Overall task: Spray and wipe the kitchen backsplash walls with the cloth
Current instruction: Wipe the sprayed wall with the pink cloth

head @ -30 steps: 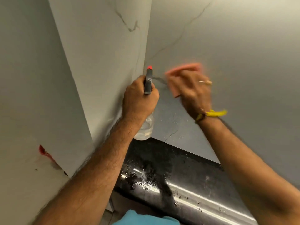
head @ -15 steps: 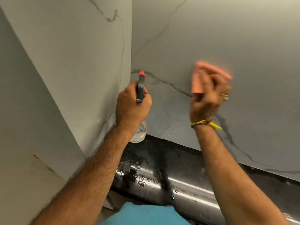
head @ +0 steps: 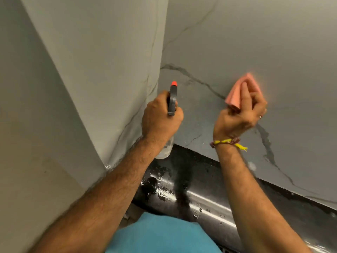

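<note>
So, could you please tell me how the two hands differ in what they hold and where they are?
The left hand grips a spray bottle near the corner; the right hand pinches a pink cloth against the back wall. The right hand wears a ring and a yellow wrist thread; the left hand shows neither. Both are raised toward the wall.

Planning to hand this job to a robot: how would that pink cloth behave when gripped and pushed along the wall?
The pink cloth likely is floppy: it bunches in folds inside the right hand. Probably light. Its blurred edges suggest it slides easily over the backsplash wall.
</note>
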